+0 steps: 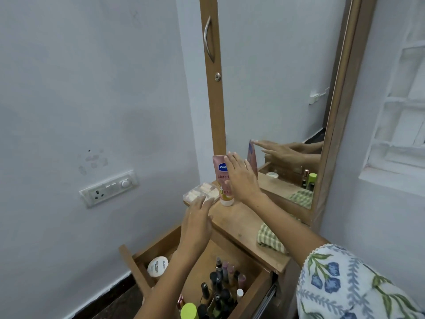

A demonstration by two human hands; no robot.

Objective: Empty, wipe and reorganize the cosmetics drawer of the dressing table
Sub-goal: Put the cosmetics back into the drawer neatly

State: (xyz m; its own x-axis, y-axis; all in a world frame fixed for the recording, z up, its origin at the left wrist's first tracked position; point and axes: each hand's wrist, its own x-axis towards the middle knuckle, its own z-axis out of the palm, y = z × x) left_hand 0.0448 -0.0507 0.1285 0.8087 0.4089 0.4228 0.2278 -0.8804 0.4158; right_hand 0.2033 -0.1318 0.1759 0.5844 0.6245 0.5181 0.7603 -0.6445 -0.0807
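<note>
Head view, dressing table: my right hand [241,178] stands with straight fingers against the side of the pink lotion tube [224,180], which is upright on its white cap at the back of the tabletop [236,221], close to the mirror [276,88]. Whether my palm touches the tube or only shields it I cannot tell. My left hand [197,223] hovers flat and relaxed, fingers apart, its tips at a clear packet of pale items [202,192] on the tabletop's left corner; it holds nothing.

Below, the cosmetics drawer [257,284] hangs open and far from empty: a white jar [157,265] lies on its side at the left, and dark bottles and tubes [220,286] crowd the middle, with a green-capped bottle [189,311] nearest me. A green checked cloth [269,239] waits on the tabletop's right.

Emptying, I judge, is the step in hand, and only begun. Next I should let the tube stand on its own, then reach down into the drawer for another item.
</note>
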